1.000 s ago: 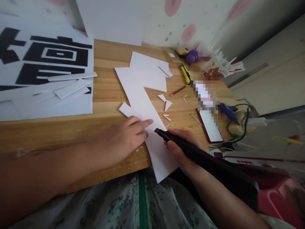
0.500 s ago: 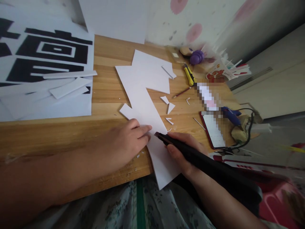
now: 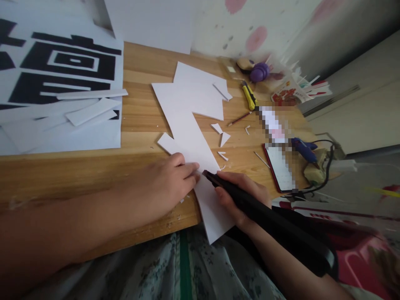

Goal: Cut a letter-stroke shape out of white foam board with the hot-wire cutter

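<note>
A cut-out piece of white foam board (image 3: 187, 116), with angular arms, lies on the wooden table, its near end sticking out past the front edge. My left hand (image 3: 171, 179) rests on the board with its fingers stretched out, pressing on it from above. Closed around a long black utility knife (image 3: 259, 212) is my right hand (image 3: 240, 193). The knife tip points at the board just right of my left fingertips; whether the blade is in the board I cannot tell. Small white offcuts (image 3: 225, 138) lie right of the board.
On the left, white strips (image 3: 90, 111) lie on a sheet printed with black character shapes (image 3: 68, 62). Toward the right are a yellow cutter (image 3: 249, 96), a pencil (image 3: 240, 118), a tablet-like device (image 3: 281, 168), a blue glue gun (image 3: 304, 150) and a filled paper cup (image 3: 286, 91).
The view has shifted slightly. The rear end of the utility knife has swung a little toward me and left, while its tip stays close to my left fingertips. My left hand stays on the board.
</note>
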Demonstrator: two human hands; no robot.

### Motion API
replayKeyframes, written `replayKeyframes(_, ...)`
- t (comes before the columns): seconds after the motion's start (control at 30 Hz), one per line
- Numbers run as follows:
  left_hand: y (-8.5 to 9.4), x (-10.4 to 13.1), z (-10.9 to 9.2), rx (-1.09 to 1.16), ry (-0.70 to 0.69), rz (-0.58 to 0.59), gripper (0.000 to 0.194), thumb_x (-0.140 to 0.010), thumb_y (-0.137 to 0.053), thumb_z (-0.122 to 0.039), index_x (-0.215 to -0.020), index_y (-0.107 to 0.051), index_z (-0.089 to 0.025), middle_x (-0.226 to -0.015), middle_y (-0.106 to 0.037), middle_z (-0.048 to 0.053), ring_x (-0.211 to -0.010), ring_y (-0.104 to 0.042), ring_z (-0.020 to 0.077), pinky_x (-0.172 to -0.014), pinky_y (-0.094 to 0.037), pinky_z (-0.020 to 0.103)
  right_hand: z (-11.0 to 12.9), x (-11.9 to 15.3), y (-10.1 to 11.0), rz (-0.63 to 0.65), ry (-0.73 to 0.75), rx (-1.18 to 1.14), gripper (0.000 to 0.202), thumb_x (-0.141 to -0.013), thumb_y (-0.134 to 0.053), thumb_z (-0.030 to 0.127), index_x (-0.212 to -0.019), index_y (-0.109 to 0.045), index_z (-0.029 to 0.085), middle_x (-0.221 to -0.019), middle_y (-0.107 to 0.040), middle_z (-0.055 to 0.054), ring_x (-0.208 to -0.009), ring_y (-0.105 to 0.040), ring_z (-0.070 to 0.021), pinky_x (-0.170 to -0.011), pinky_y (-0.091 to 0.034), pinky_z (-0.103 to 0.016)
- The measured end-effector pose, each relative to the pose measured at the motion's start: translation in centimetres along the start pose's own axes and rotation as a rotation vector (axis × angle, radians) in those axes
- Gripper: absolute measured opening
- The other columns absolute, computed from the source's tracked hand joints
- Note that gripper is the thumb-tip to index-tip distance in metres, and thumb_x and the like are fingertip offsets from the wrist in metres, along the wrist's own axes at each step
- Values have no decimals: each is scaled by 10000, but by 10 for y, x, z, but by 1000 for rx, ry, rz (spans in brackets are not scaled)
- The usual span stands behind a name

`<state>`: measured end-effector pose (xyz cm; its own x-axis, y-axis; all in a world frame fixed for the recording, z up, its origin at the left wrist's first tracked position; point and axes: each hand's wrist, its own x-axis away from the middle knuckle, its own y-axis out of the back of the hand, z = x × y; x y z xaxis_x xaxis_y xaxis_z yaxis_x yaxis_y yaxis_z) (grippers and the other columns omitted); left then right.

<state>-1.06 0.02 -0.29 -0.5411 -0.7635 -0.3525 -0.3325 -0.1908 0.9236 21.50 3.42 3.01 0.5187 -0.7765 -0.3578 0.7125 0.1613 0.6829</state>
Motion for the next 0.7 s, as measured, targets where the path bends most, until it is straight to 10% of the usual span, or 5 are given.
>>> replayKeyframes(0.7, 14, -8, -8, -105, 45, 131, 294, -914, -435, -62, -1059, -653, -193, -1171, -661, 55, -842, -577, 216, -695, -445, 303, 10, 15, 13, 72, 161, 68, 226, -836, -620, 164, -1058, -604, 201, -746, -688, -22, -577, -656, -137, -528, -525, -236)
